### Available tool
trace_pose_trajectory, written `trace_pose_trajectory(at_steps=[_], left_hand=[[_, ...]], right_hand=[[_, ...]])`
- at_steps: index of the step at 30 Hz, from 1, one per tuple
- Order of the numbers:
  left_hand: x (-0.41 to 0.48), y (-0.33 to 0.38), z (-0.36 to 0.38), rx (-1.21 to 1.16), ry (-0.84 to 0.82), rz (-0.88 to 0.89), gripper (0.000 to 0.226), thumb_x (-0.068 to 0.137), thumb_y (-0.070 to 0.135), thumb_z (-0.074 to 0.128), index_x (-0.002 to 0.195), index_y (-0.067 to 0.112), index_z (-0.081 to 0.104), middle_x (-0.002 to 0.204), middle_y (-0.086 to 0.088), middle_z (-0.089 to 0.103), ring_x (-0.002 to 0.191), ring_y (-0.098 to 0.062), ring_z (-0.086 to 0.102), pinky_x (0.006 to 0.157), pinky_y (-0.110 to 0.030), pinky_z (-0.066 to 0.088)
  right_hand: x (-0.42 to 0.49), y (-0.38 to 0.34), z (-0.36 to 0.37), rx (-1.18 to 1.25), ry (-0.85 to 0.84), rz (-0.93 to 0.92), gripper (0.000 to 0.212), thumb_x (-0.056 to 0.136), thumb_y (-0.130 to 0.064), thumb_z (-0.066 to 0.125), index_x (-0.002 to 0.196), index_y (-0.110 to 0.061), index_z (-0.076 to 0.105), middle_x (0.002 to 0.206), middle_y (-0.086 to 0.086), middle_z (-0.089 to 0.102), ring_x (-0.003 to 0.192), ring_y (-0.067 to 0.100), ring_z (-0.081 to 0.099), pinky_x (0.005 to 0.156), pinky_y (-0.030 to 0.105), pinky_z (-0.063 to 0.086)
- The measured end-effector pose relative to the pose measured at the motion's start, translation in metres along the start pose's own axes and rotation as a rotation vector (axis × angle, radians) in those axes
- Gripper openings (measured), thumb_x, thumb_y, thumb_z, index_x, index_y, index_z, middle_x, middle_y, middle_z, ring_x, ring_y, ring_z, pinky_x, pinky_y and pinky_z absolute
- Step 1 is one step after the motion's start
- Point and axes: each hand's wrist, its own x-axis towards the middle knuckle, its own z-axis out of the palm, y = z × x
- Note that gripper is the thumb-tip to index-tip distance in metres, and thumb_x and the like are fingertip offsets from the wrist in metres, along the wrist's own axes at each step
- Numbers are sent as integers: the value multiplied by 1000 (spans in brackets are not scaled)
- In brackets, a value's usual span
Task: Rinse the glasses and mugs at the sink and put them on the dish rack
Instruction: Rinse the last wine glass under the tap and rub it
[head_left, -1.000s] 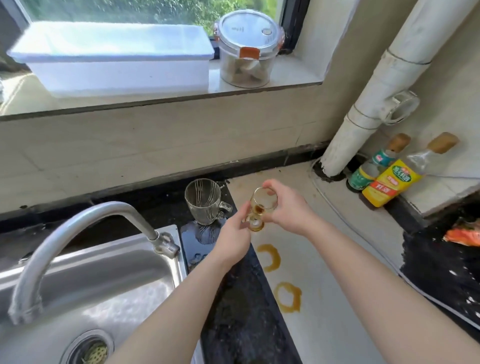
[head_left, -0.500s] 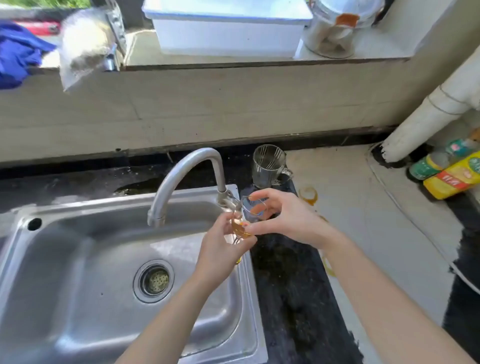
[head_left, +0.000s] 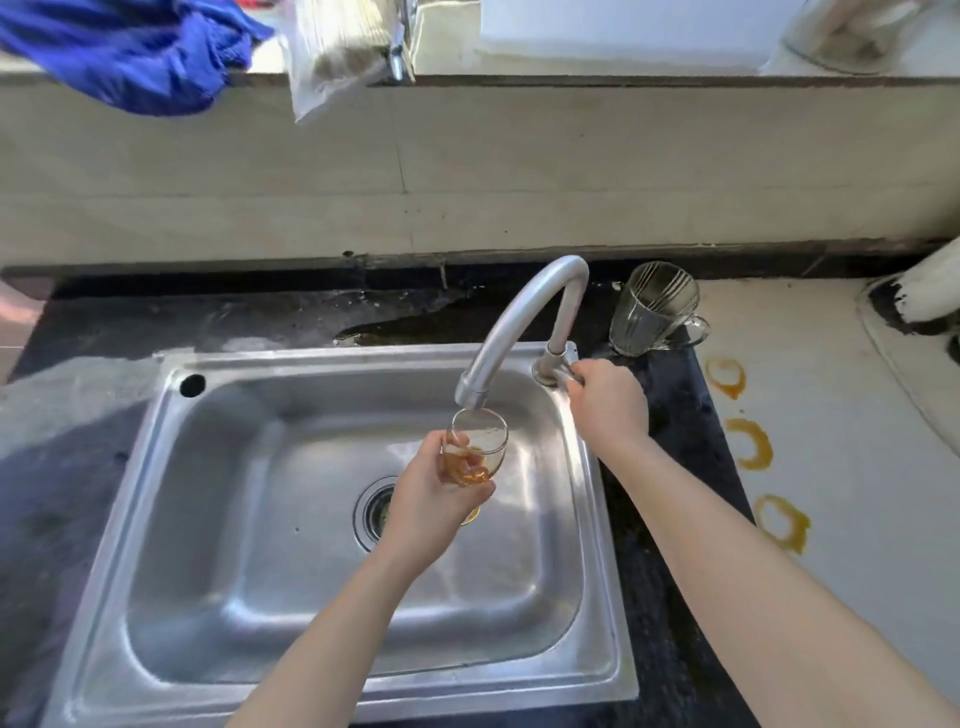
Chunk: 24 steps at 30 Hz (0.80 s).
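Note:
My left hand (head_left: 434, 499) grips a small stemmed glass (head_left: 477, 446) with amber liquid in its bowl, held upright just under the spout of the curved metal faucet (head_left: 524, 322), over the steel sink (head_left: 218, 519). My right hand (head_left: 608, 400) is closed on the faucet handle (head_left: 558, 370) at the tap's base. A clear ribbed glass mug (head_left: 655, 309) stands upright on the dark counter behind the right hand. No water stream is visible. No dish rack is in view.
Three orange ring stains (head_left: 748, 441) mark the pale counter right of the sink. A blue cloth (head_left: 130, 52), a plastic bag (head_left: 332, 57) and a white box (head_left: 623, 31) sit on the sill above. A white pipe (head_left: 930, 291) stands far right.
The glass passed from both hands to my left hand alone and moved left under the spout. My right hand let go and took the faucet handle. My view swung left over the sink.

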Motion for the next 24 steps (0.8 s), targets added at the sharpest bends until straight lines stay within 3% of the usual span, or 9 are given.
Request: trace_pose_trajectory(at_steps=[8,12,15,18,24], left_hand=[[0,-3,-7,8,11,12,37,75,1,77,102,14,55,80,11,66,59,12,56,57,-2,39],[0,-8,-10,-10,15,-3,37,74,2,78,100,18,56,82,11,68,62,11,58,58,-2,40],[-1,-12,-11,-21,19,-14,38,74,5,78,96,26,56,86,11,70,70,5,62,61,-3,41],[0,-15,-12,-36,14,-24,38,74,4,78,98,23,55,85,9,69,73,-3,62,64,-4,44],[2,-19,-15,-52,4,-37,39,74,3,78,95,25,55,88,4,69,78,-9,63,77,-22,49]], right_hand=[[-8,-7,3,-278,16,-113,21,97,-10,44,102,-5,64,93,15,67,87,33,62,62,33,35],[-15,-15,-4,-413,-43,-163,22,95,0,43,111,-4,58,107,12,64,97,30,63,69,33,43],[-21,-17,-6,-463,-47,-197,27,93,4,41,117,0,53,112,13,63,102,29,62,76,34,47],[-23,-18,-7,-478,-54,-218,29,93,5,39,119,3,52,112,16,62,102,31,61,76,36,47],[-25,-21,-6,-526,-58,-241,31,94,6,39,122,4,51,117,16,60,106,30,60,78,36,49]])
